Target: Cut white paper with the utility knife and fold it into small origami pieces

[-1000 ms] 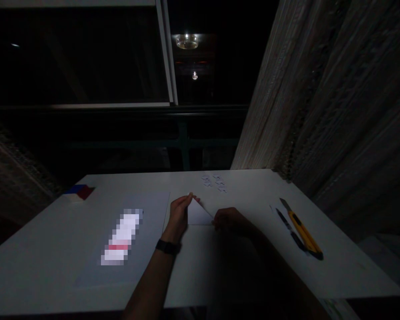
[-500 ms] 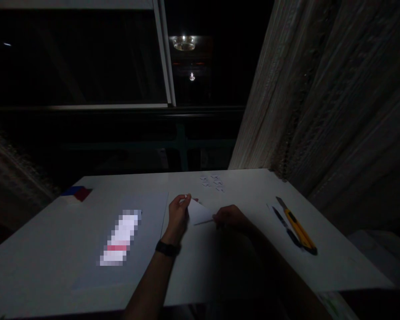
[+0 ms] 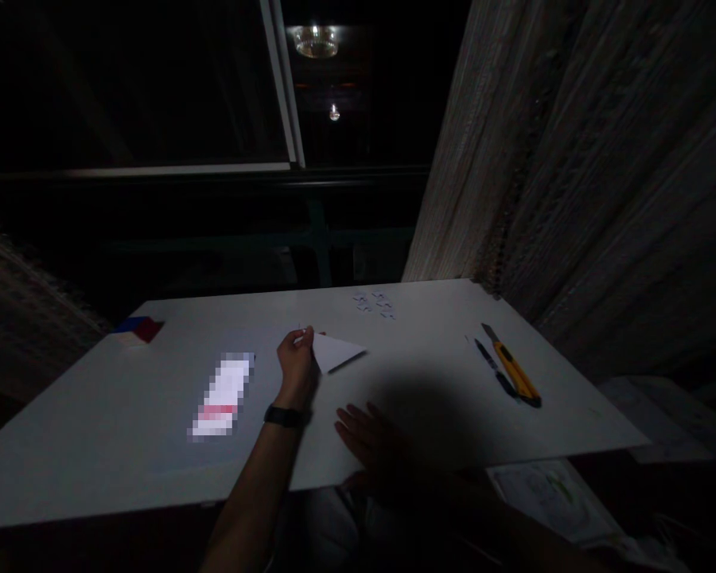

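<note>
My left hand (image 3: 296, 360), with a dark band on its wrist, pinches a corner of a white folded piece of paper (image 3: 337, 350). The paper has a triangular outline and is held just over the table. Near the table's front edge, my right hand (image 3: 373, 438) is low over the tabletop with its fingers stretched out and nothing in them. It is in shadow, and I cannot tell whether it touches the surface. A lit phone screen (image 3: 220, 398), blurred out, lies left of my left hand on a pale sheet (image 3: 173, 454).
On the white table (image 3: 95, 430), a yellow box cutter (image 3: 516, 370) and a dark pen (image 3: 494, 364) lie at the right. Several small marked paper pieces (image 3: 375, 304) are at the back. A blue and red block (image 3: 138, 329) sits at the far left.
My right hand has let go of the paper and moved down and left towards the table's front edge, its fingers now spread. My left hand still holds the paper. The view has shifted slightly.
</note>
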Available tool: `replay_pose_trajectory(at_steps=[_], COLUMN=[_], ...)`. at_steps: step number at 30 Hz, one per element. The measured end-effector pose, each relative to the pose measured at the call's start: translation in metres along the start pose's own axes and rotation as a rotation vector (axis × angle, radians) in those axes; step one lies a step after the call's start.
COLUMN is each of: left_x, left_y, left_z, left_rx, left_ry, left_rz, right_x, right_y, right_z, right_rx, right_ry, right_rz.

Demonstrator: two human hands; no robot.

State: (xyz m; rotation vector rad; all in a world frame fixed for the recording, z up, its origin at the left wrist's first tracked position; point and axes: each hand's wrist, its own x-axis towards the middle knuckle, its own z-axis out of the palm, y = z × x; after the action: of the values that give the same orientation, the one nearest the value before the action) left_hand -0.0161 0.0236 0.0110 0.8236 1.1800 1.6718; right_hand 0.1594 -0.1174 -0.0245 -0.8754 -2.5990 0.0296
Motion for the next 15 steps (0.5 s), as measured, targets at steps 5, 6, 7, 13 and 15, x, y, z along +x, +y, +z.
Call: replay_pose_trajectory(at_steps=[5,6,7,13,15], left_x=[-0.003,-0.004,-0.005,-0.016,-0.018], left_y=[-0.002,-0.001,-0.001,-0.002,-0.007], left_z=[-0.001,0.0,0.0,0.007,0.012], left_rx=[0.013,0.013,0.01,0.009,0.061], left_ry=[-0.067,-0.08,-0.089,-0.222,-0.289], left_rz=[-0.059,-0.067,-0.073,-0.137,-0.145], right_x=[-0.018,-0.025,-0.034,-0.109,-0.137], right_y=[0.011,0.015,0.019,0.009,0.004], right_z=[0.014,0.016,0.018,-0.013,-0.036], right_rx=[-0.154,-0.196,-0.241,-0.415,-0.359], right_ry=[0.019,0.02,0.019,0.038,0.002], right_rz=[0.174,0.2,0.229,0.605,0.79])
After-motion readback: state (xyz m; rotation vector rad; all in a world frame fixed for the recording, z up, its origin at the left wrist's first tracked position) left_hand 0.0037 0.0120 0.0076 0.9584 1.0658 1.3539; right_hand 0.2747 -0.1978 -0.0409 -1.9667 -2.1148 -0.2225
